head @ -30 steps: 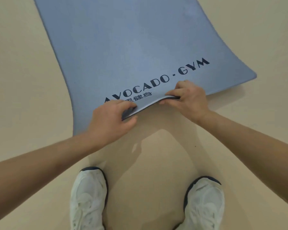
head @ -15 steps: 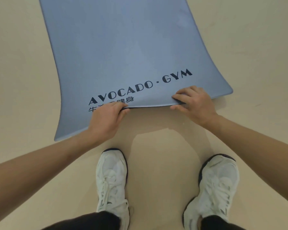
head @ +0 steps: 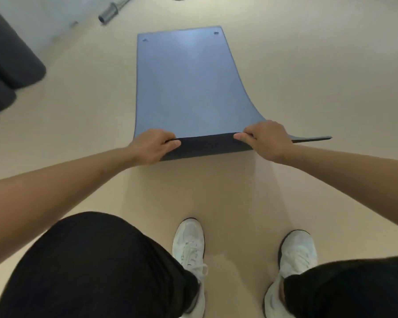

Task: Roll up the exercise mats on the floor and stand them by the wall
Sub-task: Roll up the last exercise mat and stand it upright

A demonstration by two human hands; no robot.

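Mat (head: 189,88): near edge folded over, rest flat.
Left hand (head: 152,145): curled round fold.
Right hand (head: 264,140): likewise.
Remaining: rolling, standing by wall.

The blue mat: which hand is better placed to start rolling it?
Probably the left hand: it grips the blue mat right at its corner, with the edge turned over there. The right hand grips inward of its corner, which pokes out flat.
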